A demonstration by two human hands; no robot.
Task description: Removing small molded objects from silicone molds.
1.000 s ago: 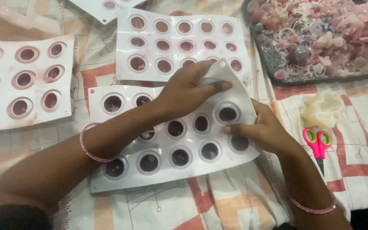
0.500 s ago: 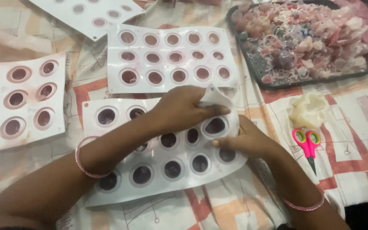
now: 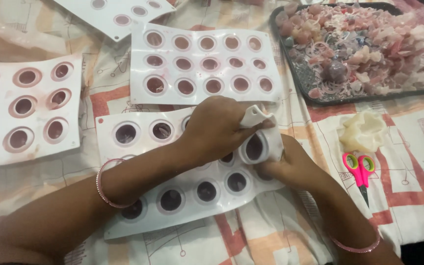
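A cream cloth (image 3: 408, 167) with orange-red squares and line drawings across the whole work surface, softly lit.

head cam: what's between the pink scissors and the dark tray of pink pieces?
A crumpled cream-coloured lump lies on the patterned cloth, just above the pink scissors and below the near rim of the dark tray. Seen in the head view.

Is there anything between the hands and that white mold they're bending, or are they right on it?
Nothing visible stands between. The left hand grips the curled-up corner of the white mold, and the right hand presses on the same end from below. The pink scissors lie apart to the right.
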